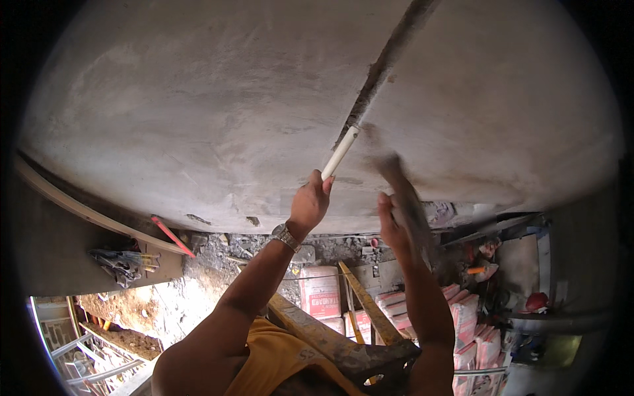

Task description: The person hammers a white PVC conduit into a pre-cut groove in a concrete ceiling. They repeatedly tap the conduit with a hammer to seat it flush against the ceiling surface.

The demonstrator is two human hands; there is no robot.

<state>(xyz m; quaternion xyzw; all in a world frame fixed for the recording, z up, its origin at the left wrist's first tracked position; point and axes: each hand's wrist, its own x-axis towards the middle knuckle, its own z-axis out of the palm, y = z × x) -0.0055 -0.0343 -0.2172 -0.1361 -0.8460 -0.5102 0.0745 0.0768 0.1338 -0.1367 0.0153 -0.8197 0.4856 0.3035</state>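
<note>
My left hand (310, 203), with a metal watch on its wrist, is closed around a short length of white plastic pipe (341, 153). The pipe tilts up to the right, its upper end at the lower end of a dark groove (373, 82) cut into the grey plastered wall (218, 112). Just to the right, my right hand (394, 231) grips a hammer (401, 178) smeared by motion. The hammer's head shows only as a brown blur, apart from the pipe. My left fist hides the pipe's lower end.
Below me stands a yellow stepladder (317, 327). Several stacked bags (321, 290) in white and red lie on the ground beyond it. A red bar (173, 236) leans at the left, near a crumpled dark cloth (119, 263). A red helmet (536, 301) is at the right.
</note>
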